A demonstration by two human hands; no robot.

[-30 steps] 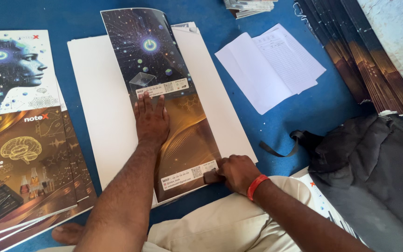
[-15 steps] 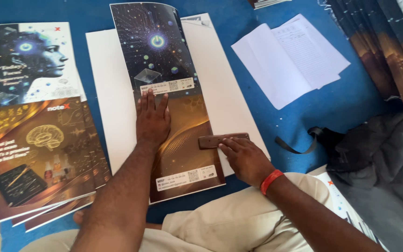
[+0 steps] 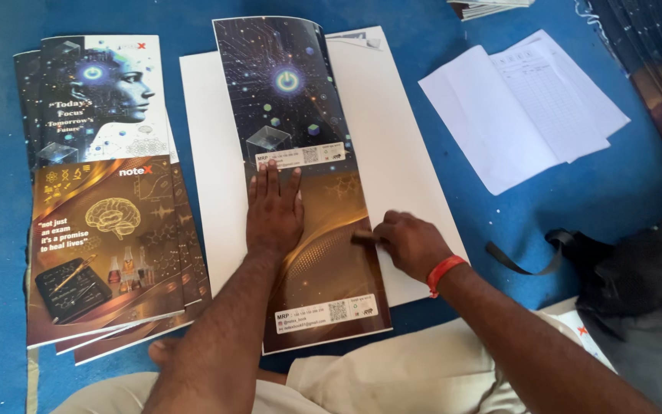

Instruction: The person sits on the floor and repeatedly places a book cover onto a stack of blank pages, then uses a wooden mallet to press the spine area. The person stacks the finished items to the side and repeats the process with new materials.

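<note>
My left hand lies flat on the long printed cover sheet, fingers spread and pointing away from me. It grips nothing; it just presses the sheet down near the middle, where the dark starry half meets the brown and gold half.

My right hand is curled, and its grip is closed on a small dark block. The block sticks out to the left of my fingers and touches the sheet close to its right edge, just beside my left hand.

The sheet is long and thin. Its long way runs from near my lap straight up and away from me, leaning a little to the left at the far end. It lies on a big white board, and the board lies on the blue floor.

So the block sits about halfway along the sheet's long edge, with sheet above it and below it. My right hand is the nearer one to that edge.

A stack of printed covers sits to my left, well apart from the block. White papers lie far to my right.
</note>
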